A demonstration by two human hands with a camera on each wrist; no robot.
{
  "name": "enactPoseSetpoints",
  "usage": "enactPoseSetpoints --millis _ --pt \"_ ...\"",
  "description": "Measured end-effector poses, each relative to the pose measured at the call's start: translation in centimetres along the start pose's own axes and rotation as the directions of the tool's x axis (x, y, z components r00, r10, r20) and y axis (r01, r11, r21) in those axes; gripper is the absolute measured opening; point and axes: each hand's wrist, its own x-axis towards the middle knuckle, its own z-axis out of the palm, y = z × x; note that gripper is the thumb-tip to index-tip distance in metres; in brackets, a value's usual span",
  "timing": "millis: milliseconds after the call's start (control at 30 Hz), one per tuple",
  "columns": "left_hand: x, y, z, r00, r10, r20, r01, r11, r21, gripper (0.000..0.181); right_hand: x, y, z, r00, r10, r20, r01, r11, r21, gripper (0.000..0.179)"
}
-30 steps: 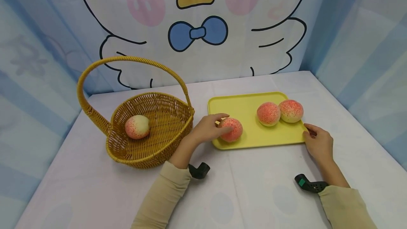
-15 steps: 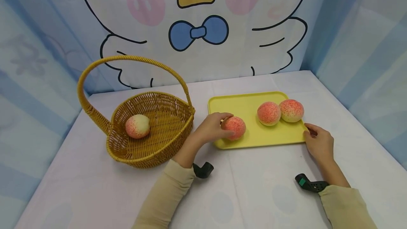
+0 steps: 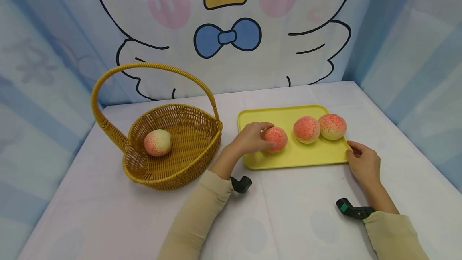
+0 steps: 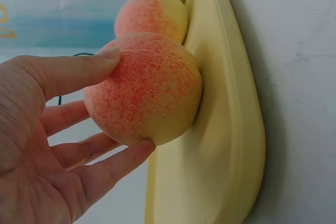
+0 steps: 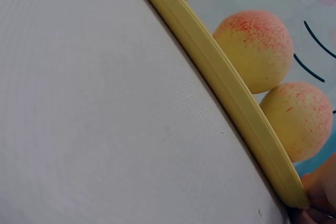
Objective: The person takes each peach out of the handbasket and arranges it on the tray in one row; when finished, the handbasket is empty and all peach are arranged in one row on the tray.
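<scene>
My left hand (image 3: 254, 137) grips a red-speckled peach (image 3: 276, 139) over the left half of the yellow tray (image 3: 260, 115). In the left wrist view the thumb lies on one side of this peach (image 4: 147, 90) and the fingers curl round the other, with its base close over the tray. My right hand (image 3: 364, 163) pinches the tray's near right corner; in the right wrist view only part of that hand (image 5: 321, 187) shows. Two more peaches sit on the tray's right side, a redder one (image 3: 306, 129) touching a paler one (image 3: 332, 126) at the right edge.
A woven basket (image 3: 191, 163) with a tall hoop handle stands to the left, and one pale peach (image 3: 158, 143) lies inside it. Black wrist cameras are strapped to both wrists. A printed cloth backdrop (image 3: 231, 67) rises behind the white-covered table (image 3: 288, 220).
My left hand has moved to the right with its peach, toward the other two on the tray. The right hand has stayed at the tray's corner.
</scene>
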Motion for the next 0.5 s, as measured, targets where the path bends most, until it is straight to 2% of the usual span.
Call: enactPoseSetpoints --millis 500 --pt "2.6 0.6 0.0 0.999 -0.008 0.039 0.005 0.997 0.073 0.057 0.0 0.0 0.0 1.000 -0.012 -0.006 0.012 1.000 -0.002 0.038"
